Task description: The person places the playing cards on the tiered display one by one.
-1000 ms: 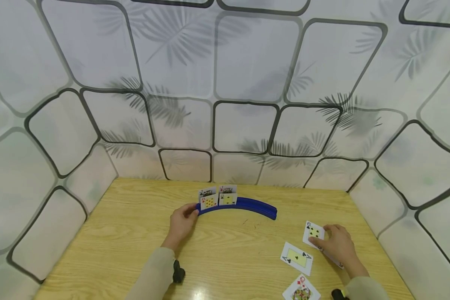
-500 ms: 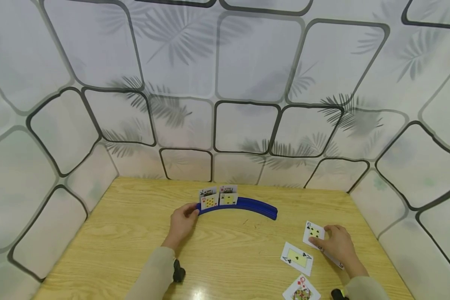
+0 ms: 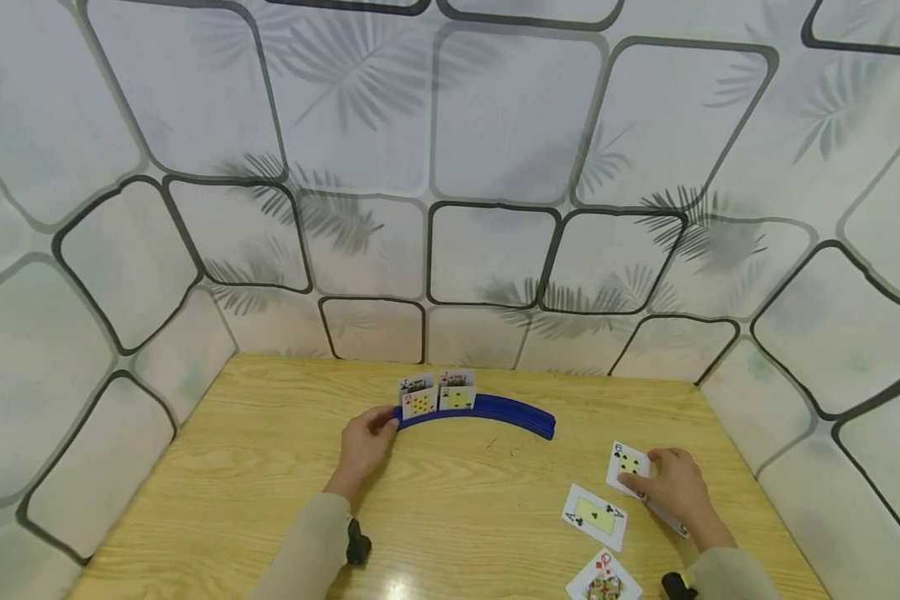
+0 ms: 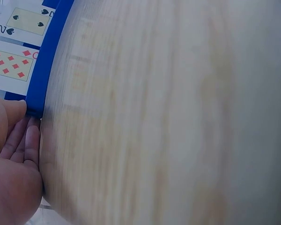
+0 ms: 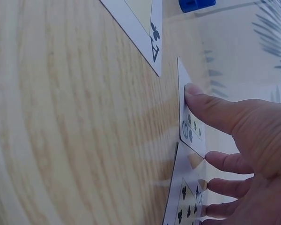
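Observation:
At the left end of a curved blue card holder (image 3: 513, 412), my left hand (image 3: 365, 446) pinches the tip between thumb and fingers. Two pairs of playing cards stand in the holder's left half. A diamond card (image 4: 9, 68) and a spade card (image 4: 25, 21) are in front, with face cards (image 3: 457, 378) behind. On the right, my right hand (image 3: 675, 483) has its thumb on the face of a six of clubs (image 3: 624, 460) and its fingertips at the card's far edge. Another black-suited card (image 5: 185, 206) lies partly hidden under this hand.
An ace of clubs (image 3: 594, 517) lies face up left of my right hand. Closer to me is a queen of diamonds (image 3: 603, 579), cut off by the frame's bottom. The wooden table (image 3: 270, 467) meets patterned walls (image 3: 487, 258) at the back and sides.

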A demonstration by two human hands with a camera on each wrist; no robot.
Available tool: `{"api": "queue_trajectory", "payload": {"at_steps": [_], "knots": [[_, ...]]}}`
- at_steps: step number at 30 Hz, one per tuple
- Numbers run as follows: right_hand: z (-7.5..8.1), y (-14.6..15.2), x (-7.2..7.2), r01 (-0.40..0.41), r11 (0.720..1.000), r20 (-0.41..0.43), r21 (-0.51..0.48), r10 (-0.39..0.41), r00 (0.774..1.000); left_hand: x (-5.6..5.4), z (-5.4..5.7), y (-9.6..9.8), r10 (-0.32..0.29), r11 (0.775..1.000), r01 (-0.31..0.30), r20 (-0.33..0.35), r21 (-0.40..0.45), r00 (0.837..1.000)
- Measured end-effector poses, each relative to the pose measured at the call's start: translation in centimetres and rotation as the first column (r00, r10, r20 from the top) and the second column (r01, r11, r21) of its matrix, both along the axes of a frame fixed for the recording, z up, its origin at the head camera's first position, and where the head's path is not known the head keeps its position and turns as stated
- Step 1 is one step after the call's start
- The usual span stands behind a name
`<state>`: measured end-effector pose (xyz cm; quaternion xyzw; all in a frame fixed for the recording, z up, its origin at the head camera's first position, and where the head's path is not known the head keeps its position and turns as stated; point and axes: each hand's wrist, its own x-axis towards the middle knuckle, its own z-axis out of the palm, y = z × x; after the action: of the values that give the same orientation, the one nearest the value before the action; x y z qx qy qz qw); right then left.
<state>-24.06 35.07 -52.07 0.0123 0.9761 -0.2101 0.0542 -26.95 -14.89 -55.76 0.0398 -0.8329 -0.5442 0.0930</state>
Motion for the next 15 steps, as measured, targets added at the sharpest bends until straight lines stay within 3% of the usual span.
{"api": "queue_trajectory", "payload": {"at_steps": [6,15], "knots": [[-0.13,0.11,-0.18,0.053,0.996,0.007,-0.072,-0.053,0.999,-0.02,-0.05,-0.07,0.0,1.0,0.0,-0.005,-0.009,1.0],[-0.43,-0.21,-0.33,0.094,0.982,-0.062,-0.166,-0.105,0.993,-0.09,-0.16,-0.07,0.001,1.0,-0.001,-0.008,-0.019,1.0]]}}
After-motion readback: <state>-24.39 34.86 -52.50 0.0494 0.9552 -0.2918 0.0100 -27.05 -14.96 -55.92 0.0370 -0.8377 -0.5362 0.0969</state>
